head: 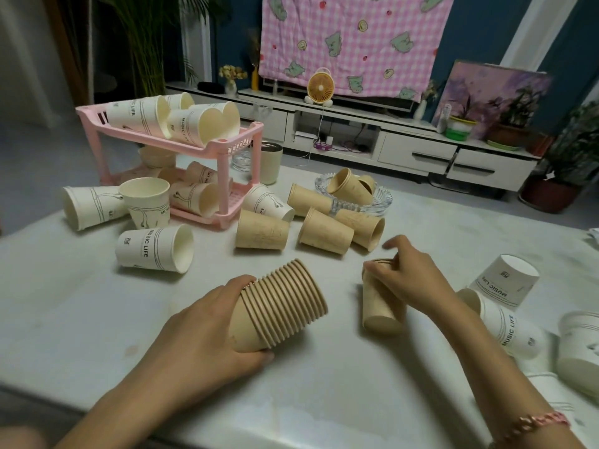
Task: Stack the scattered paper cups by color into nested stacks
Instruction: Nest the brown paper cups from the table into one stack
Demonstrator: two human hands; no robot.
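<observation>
My left hand grips a long nested stack of tan cups, held on its side just above the white table, open end to the upper right. My right hand is closed over the rim of a small tan cup stack lying with its base toward me. Loose tan cups lie beyond: one, another, a third. White "MUSIC LIFE" cups lie scattered at left and right.
A pink two-tier rack at the back left holds several white cups. A glass ashtray with tan cups in it sits mid-table. A grey-lidded tumbler stands behind the rack. More white cups crowd the right edge.
</observation>
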